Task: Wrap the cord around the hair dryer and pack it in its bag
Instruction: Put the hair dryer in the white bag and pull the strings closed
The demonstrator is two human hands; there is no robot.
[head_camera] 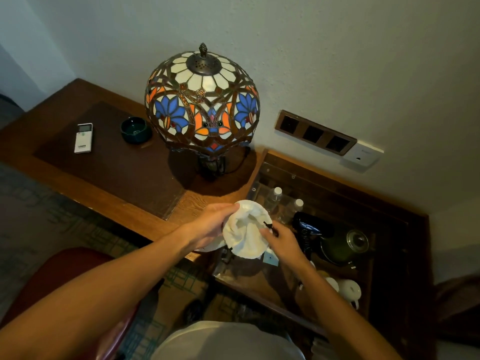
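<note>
Dim room, wooden desk mid-left: left hand and right hand pinch white bag rim, fingers clamped, likely spreading it for hair dryer at centre-right.

1. The hair dryer is partly hidden behind the right hand; its cord cannot be made out.
2. The bag covers the left hand's fingertips.
3. The remote's print is too small to read.

Two bottles; one lamp; one bag; one kettle
</note>
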